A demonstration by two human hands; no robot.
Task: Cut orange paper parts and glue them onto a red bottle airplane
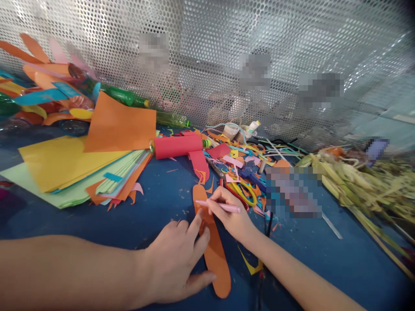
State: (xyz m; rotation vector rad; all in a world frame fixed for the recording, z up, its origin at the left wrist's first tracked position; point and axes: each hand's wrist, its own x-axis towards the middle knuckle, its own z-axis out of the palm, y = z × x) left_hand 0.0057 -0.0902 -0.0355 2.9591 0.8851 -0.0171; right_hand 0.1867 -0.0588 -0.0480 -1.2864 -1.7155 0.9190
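Observation:
A long orange paper strip [218,255] with rounded ends lies on the blue table [162,190] in front of me. My left hand [180,252] rests over its left side, fingers spread, with fingertips touching the paper. Closed in a writing grip, my right hand [231,214] holds a pink pen [231,207], its tip over the strip's upper part. Just beyond the strip is a plastic bottle wrapped in red paper [178,145], with a red paper strip [199,163] hanging from it. Scissors with yellow-and-red handles [244,192] lie beside my right hand among scraps.
Stacked coloured paper sheets [71,166] lie at left, with an orange sheet [123,125] on top. Paper-covered bottles [48,93] crowd the far left. Paper scraps [233,160] spread beyond my hands. Dry corn husks [350,185] lie at right. A perforated metal screen [207,52] stands behind.

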